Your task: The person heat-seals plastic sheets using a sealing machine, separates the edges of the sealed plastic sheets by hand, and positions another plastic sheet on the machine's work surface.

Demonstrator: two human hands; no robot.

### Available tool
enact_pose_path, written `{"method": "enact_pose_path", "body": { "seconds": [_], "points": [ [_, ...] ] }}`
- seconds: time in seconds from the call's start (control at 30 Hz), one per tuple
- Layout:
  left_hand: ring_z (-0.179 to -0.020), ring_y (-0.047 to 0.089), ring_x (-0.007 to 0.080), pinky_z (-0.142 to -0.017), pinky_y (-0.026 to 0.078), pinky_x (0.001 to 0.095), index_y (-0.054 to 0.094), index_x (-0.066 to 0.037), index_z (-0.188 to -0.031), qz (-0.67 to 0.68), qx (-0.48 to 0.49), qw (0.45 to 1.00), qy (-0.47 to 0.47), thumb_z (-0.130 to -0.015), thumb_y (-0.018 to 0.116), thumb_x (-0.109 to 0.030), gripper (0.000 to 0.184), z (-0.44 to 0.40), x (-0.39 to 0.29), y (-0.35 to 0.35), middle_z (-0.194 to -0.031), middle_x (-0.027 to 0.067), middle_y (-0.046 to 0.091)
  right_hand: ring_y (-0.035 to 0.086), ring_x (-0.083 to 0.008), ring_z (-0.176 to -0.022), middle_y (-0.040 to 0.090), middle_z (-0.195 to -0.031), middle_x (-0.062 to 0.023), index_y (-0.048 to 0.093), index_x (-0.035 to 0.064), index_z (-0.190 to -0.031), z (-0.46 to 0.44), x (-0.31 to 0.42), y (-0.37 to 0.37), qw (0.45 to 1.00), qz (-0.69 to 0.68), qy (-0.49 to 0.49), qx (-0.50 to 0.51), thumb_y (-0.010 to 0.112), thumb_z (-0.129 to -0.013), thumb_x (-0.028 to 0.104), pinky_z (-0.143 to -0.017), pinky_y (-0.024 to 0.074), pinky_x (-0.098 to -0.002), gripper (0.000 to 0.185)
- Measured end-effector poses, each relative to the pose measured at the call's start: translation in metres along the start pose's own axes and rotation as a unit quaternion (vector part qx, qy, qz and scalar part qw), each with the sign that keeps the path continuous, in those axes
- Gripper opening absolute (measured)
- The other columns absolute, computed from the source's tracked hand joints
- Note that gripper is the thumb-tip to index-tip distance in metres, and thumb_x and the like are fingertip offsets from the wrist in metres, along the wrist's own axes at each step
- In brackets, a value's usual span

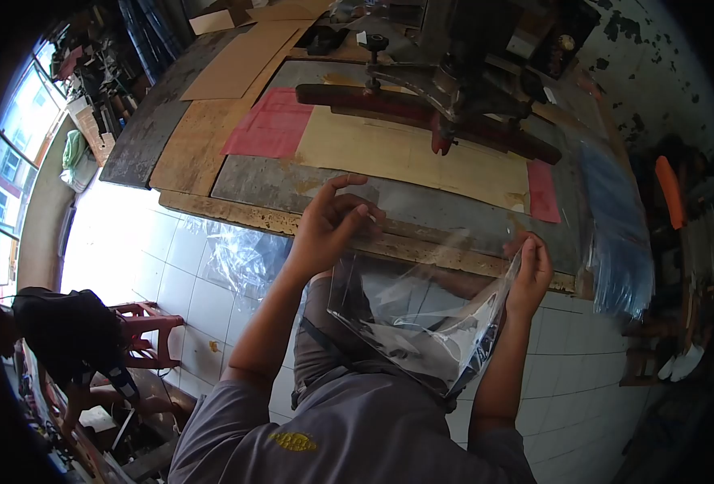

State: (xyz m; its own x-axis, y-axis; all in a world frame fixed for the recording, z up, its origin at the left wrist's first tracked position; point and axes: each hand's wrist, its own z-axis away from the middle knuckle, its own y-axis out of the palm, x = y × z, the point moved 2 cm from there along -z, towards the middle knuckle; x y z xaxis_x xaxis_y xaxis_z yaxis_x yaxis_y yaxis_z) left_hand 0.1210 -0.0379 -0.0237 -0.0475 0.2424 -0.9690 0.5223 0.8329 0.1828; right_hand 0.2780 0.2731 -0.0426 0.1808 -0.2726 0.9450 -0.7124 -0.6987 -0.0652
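One clear plastic sheet (429, 339) fills the middle of the head view, sagging between the person's forearms, above the lap and close to the wooden front edge (236, 218) of the worktop. The right hand (532, 274) pinches it by its right side, thumb against fingers; that raised hold probably stops such limp film from folding down into the lap. The left hand (339, 222) is near the sheet's upper left, fingers bent and forefinger reaching forward. Whether film runs between thumb and fingers I cannot tell, since it is nearly invisible there.

Beyond the hands, a dark red bar (405, 110) spans the worktop beneath a metal frame. A yellow sheet (405, 153) lies flat under it, with a pink piece (260, 125) at its left end and another (544, 194) at its right, perhaps as a smooth covering for the grey plate (252, 177) below. Layered clear film (619, 234) drapes over the right side, seemingly within the right arm's reach. Crumpled plastic (248, 254) shows below the worktop's left front.
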Motion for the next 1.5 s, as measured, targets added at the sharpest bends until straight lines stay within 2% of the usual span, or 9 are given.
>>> {"method": "enact_pose_path", "body": {
  "seconds": [0.2, 0.3, 0.4, 0.7, 0.83, 1.03, 1.1, 1.37, 1.5],
  "points": [
    [-0.083, 0.077, 0.0234, -0.074, 0.063, 0.0311, 0.055, 0.004, -0.127, -0.006, -0.025, 0.999, -0.042, -0.110, 0.053, -0.016, 0.026, -0.004, 0.008, -0.003, -0.101, 0.0178, 0.075, 0.063, -0.0115, -0.082, 0.067, -0.086, -0.0043, 0.068, -0.0004, -0.107, -0.003, -0.001, 0.002, 1.000, 0.002, -0.001, -0.015, 0.058, -0.109, 0.025, -0.081, 0.0489, -0.0276, 0.027],
    [-0.076, 0.077, 0.0231, -0.069, 0.062, 0.0306, 0.058, 0.004, -0.116, -0.008, -0.042, 0.998, -0.050, -0.112, 0.049, -0.022, 0.027, -0.004, 0.008, -0.003, -0.094, 0.0183, 0.075, 0.063, -0.0119, -0.083, 0.067, -0.086, -0.0044, 0.068, -0.0010, -0.107, -0.004, -0.004, -0.001, 1.000, 0.001, -0.003, -0.012, 0.059, -0.108, 0.025, -0.081, 0.0491, -0.0273, 0.027],
    [-0.074, 0.077, 0.0229, -0.066, 0.062, 0.0303, 0.058, 0.003, -0.112, -0.019, -0.046, 0.998, -0.043, -0.113, 0.048, -0.025, 0.030, -0.004, 0.006, -0.001, -0.091, 0.0177, 0.076, 0.063, -0.0122, -0.083, 0.067, -0.087, -0.0044, 0.068, -0.0013, -0.107, -0.004, -0.005, -0.004, 1.000, -0.013, 0.002, -0.002, 0.061, -0.108, 0.025, -0.082, 0.0485, -0.0269, 0.028],
    [-0.073, 0.077, 0.0250, -0.064, 0.063, 0.0311, 0.055, 0.004, -0.115, 0.000, -0.064, 0.998, -0.015, -0.114, 0.043, -0.028, 0.034, -0.001, 0.005, -0.002, -0.093, 0.0170, 0.075, 0.065, -0.0114, -0.085, 0.071, -0.089, -0.0046, 0.070, -0.0039, -0.115, -0.008, 0.004, -0.007, 0.998, -0.001, 0.031, 0.063, 0.067, -0.104, 0.024, -0.084, 0.0489, -0.0266, 0.030],
    [-0.075, 0.076, 0.0224, -0.067, 0.062, 0.0288, 0.055, 0.005, -0.122, 0.017, -0.079, 0.997, -0.009, -0.114, 0.042, -0.021, 0.031, 0.001, 0.005, -0.003, -0.095, 0.0156, 0.073, 0.066, -0.0113, -0.086, 0.073, -0.089, -0.0054, 0.071, -0.0039, -0.114, -0.010, 0.015, -0.006, 0.995, 0.038, 0.039, 0.086, 0.067, -0.104, 0.023, -0.086, 0.0494, -0.0269, 0.029],
    [-0.074, 0.075, 0.0213, -0.066, 0.062, 0.0302, 0.058, 0.005, -0.121, 0.013, -0.111, 0.993, 0.023, -0.112, 0.047, -0.020, 0.028, 0.000, 0.003, -0.003, -0.095, 0.0152, 0.073, 0.066, -0.0122, -0.091, 0.073, -0.093, -0.0061, 0.070, -0.0035, -0.110, -0.008, 0.034, -0.001, 0.997, 0.010, 0.044, 0.063, 0.064, -0.105, 0.018, -0.090, 0.0489, -0.0274, 0.023],
    [-0.073, 0.075, 0.0206, -0.066, 0.062, 0.0302, 0.059, 0.005, -0.121, -0.004, -0.122, 0.992, 0.042, -0.112, 0.049, -0.020, 0.028, 0.000, 0.000, -0.002, -0.095, 0.0148, 0.073, 0.065, -0.0121, -0.093, 0.072, -0.095, -0.0063, 0.069, -0.0030, -0.109, -0.011, 0.042, 0.001, 0.998, -0.007, 0.017, 0.054, 0.064, -0.106, 0.016, -0.091, 0.0485, -0.0277, 0.021],
    [-0.070, 0.073, 0.0186, -0.064, 0.060, 0.0300, 0.061, 0.001, -0.118, -0.026, -0.134, 0.986, 0.095, -0.111, 0.052, -0.023, 0.027, -0.008, -0.014, 0.001, -0.087, 0.0124, 0.072, 0.064, -0.0122, -0.094, 0.072, -0.096, -0.0059, 0.068, -0.0025, -0.108, -0.016, 0.070, 0.001, 0.999, -0.024, -0.004, 0.029, 0.063, -0.105, 0.015, -0.094, 0.0470, -0.0282, 0.019],
    [-0.072, 0.074, 0.0188, -0.062, 0.058, 0.0268, 0.061, 0.002, -0.113, -0.031, -0.145, 0.983, 0.111, -0.110, 0.055, -0.017, 0.020, -0.007, -0.015, -0.001, -0.087, 0.0116, 0.073, 0.063, -0.0118, -0.092, 0.071, -0.093, -0.0057, 0.069, -0.0018, -0.107, -0.018, 0.078, 0.000, 0.999, -0.028, -0.027, 0.003, 0.063, -0.105, 0.017, -0.092, 0.0461, -0.0283, 0.020]
  ]
}}
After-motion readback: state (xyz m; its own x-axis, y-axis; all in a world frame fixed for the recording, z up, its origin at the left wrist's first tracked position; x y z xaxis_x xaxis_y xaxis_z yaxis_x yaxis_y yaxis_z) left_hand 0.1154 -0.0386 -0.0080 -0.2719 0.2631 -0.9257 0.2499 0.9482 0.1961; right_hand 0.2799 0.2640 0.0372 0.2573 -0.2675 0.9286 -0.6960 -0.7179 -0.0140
